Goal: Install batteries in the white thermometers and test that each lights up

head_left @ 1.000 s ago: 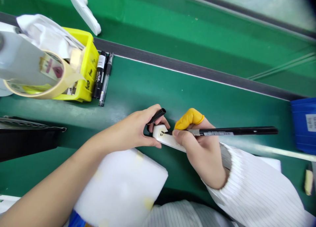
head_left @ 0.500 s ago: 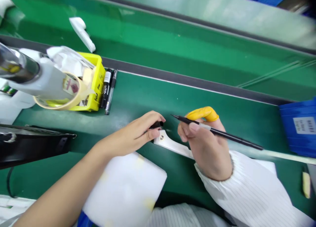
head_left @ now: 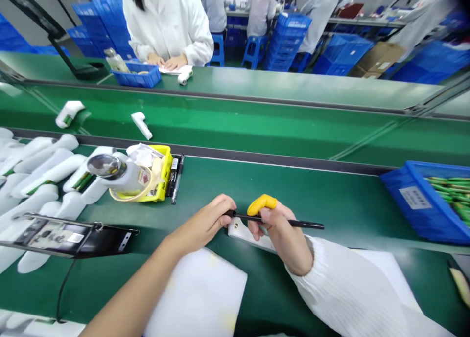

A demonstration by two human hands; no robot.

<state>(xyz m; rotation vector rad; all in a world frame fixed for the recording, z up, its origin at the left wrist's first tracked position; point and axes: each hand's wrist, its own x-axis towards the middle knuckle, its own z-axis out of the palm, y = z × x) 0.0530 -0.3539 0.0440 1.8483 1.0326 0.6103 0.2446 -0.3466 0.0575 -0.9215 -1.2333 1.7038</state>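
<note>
My right hand (head_left: 277, 227), with a yellow cot on the forefinger, grips a black marker pen (head_left: 293, 223) lying level. Its tip meets the black pen cap (head_left: 229, 213) pinched in my left hand (head_left: 205, 222). Under both hands a white plastic part (head_left: 244, 232) with a small black mark rests on the green table (head_left: 312, 195). A white foam sheet (head_left: 200, 298) lies below my left forearm.
A yellow bin (head_left: 161, 173) with tape roll and two pens (head_left: 175, 176) stands left, beside a white bottle. Several white parts lie at far left, a black device (head_left: 69, 236) nearer. A blue crate (head_left: 429, 200) sits right. A green conveyor carries white parts; people in white work beyond.
The marker left the white part, swung up, then came level with its tip at the cap in my left hand. My head lifted, bringing the conveyor and other workers into view.
</note>
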